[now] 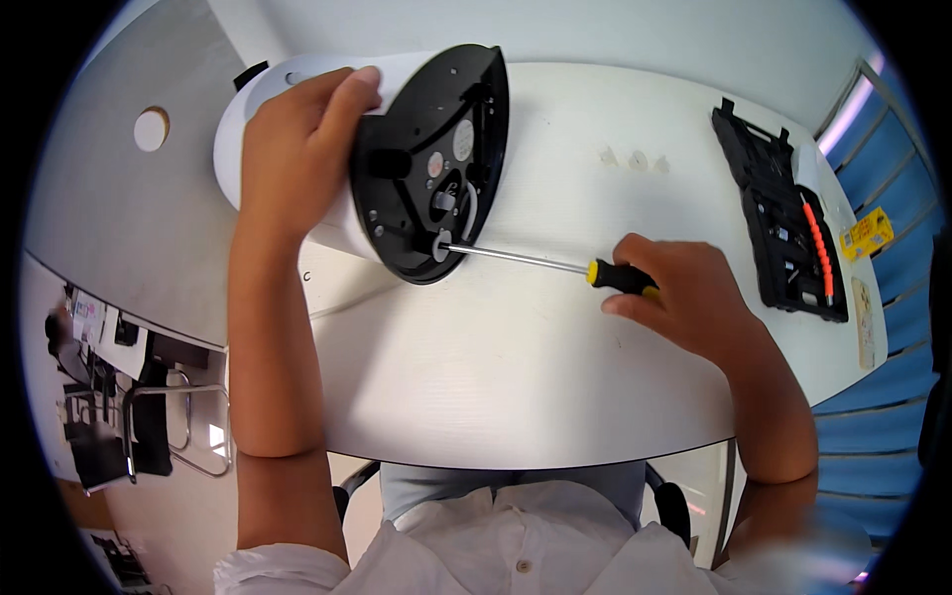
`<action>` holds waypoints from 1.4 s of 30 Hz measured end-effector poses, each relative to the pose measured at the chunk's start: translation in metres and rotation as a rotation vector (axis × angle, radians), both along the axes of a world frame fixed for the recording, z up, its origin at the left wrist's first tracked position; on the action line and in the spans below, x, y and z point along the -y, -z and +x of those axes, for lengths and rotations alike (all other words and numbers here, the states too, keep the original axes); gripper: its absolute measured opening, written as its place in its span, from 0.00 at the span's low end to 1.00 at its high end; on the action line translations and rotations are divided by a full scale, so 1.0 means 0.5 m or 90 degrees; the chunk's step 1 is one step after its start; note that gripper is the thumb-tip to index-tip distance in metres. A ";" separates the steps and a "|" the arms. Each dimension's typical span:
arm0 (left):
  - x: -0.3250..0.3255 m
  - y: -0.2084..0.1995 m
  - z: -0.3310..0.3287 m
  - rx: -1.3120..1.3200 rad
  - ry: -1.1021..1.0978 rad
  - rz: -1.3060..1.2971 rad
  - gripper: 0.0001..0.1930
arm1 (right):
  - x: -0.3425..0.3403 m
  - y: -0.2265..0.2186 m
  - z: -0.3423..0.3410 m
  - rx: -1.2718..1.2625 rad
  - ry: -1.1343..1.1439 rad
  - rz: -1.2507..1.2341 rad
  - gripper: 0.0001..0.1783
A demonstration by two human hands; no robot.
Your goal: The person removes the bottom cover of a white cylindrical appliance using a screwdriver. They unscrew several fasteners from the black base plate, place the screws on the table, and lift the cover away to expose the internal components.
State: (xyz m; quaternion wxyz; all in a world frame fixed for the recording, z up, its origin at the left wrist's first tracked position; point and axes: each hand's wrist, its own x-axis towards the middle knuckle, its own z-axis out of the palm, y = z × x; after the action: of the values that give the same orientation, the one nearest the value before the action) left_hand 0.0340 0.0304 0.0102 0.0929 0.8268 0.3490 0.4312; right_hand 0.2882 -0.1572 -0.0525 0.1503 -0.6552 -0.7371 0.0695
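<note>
A white rounded appliance [230,149] lies on its side on the white table, its black base [421,129] turned toward the right. My left hand [297,149] grips the white body from above, next to the base; some of its fingertips are hidden. In my right hand [694,293] is a screwdriver [531,261] with a black and yellow handle, the fingers closed round that handle. Its long metal shaft runs left to the base. The tip meets a pale round foot [442,246] near the base's lower edge; whether a screw sits there I cannot tell.
An open black tool case [756,213] lies at the right, with an orange-red flexible shaft [819,248]. Beside it is a yellow box [868,234]. Small translucent pieces [638,161] lie toward the back. A grey table [79,188] adjoins at left, bearing a white disc [151,129].
</note>
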 end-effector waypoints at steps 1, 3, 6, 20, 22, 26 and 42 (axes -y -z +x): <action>0.002 0.000 0.000 -0.009 -0.004 0.009 0.25 | 0.000 -0.009 0.005 -0.082 -0.006 -0.076 0.13; 0.002 -0.004 -0.002 -0.028 -0.011 0.027 0.25 | 0.001 -0.030 0.018 -0.241 -0.013 -0.233 0.15; 0.013 -0.006 -0.007 -0.042 -0.033 0.037 0.26 | -0.003 -0.035 0.030 -0.481 -0.036 -0.343 0.16; 0.010 -0.009 -0.005 -0.094 -0.081 0.027 0.26 | -0.017 0.014 0.008 -0.079 -0.020 -0.029 0.12; 0.011 -0.007 -0.004 -0.088 -0.080 0.015 0.26 | -0.019 0.024 0.002 0.064 -0.035 0.143 0.15; 0.005 -0.007 -0.004 -0.109 -0.089 0.019 0.26 | -0.024 0.039 0.003 0.038 -0.028 0.180 0.16; 0.006 -0.031 -0.044 -0.257 0.009 -0.017 0.17 | -0.021 -0.002 0.021 -0.410 0.102 -0.340 0.09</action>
State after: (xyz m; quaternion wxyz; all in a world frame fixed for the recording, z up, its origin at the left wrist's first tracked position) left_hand 0.0121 0.0275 0.0256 0.0354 0.8977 0.3603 0.2512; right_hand 0.2987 -0.1466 -0.0513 0.2027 -0.6712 -0.5556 0.4469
